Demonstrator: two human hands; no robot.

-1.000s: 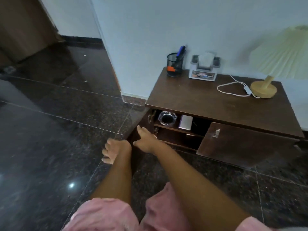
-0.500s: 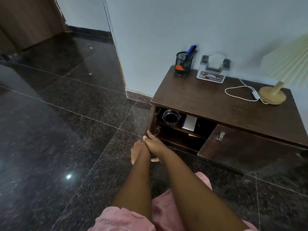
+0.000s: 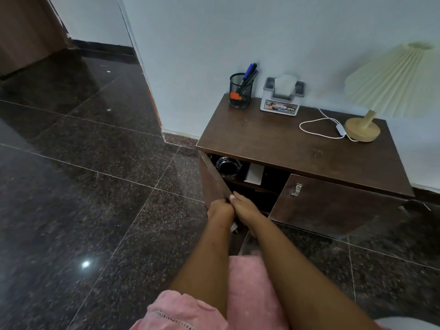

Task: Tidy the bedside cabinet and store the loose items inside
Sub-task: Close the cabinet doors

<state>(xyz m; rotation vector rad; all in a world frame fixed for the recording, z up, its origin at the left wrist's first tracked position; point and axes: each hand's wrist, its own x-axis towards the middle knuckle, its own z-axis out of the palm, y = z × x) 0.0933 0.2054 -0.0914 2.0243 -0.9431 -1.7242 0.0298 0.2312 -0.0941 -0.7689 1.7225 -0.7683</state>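
Left door (image 3: 213, 179) ajar; left hand (image 3: 220, 209) grips its free edge, right hand (image 3: 245, 206) rests straightish fingers there. Ashtray (image 3: 227, 166) shelved inside, 12 o'clock of hands. Push evenly, fingers clear of frame.

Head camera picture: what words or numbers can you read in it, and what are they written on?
"OPEL": on the front label of the grey tissue holder.
The rest of that label, small pictures and print: too blurred to read.
The orange patch on the mesh pen cup: no letters can be made out.
No other text shows.
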